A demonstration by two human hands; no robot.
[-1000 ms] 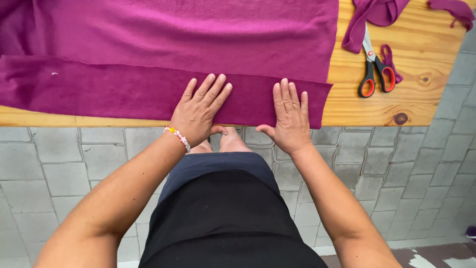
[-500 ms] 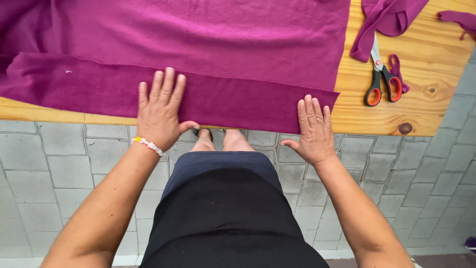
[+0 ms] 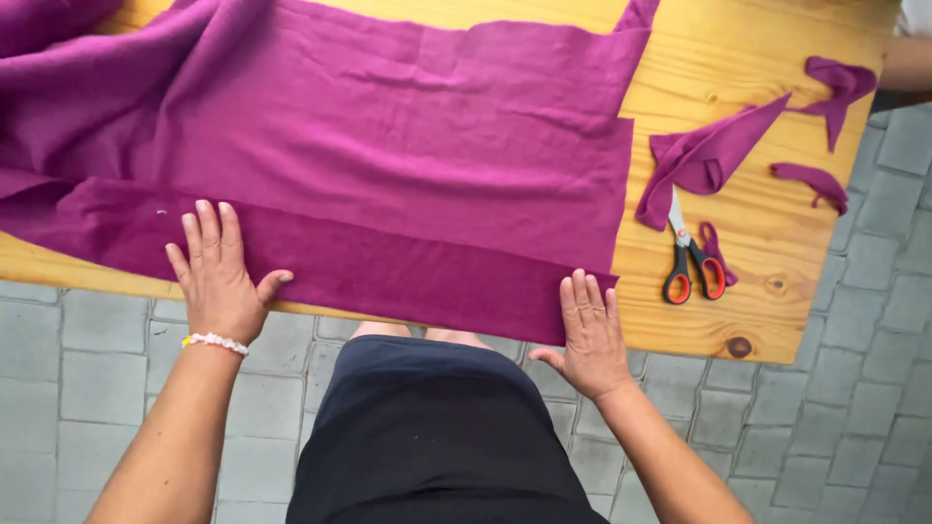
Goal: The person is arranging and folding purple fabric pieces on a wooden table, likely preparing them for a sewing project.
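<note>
Head view: my hands have slid apart along the folded hem since a sec ago, so the crease gets pressed end to end. Left hand [image 3: 218,277] & right hand [image 3: 589,330] lie flat, fingers spread, gripping nothing, on the magenta fabric [image 3: 388,175] at the table [image 3: 767,320] edge. No packages/labels; scissors [image 3: 691,262] & scraps [image 3: 704,160] to the right.
</note>
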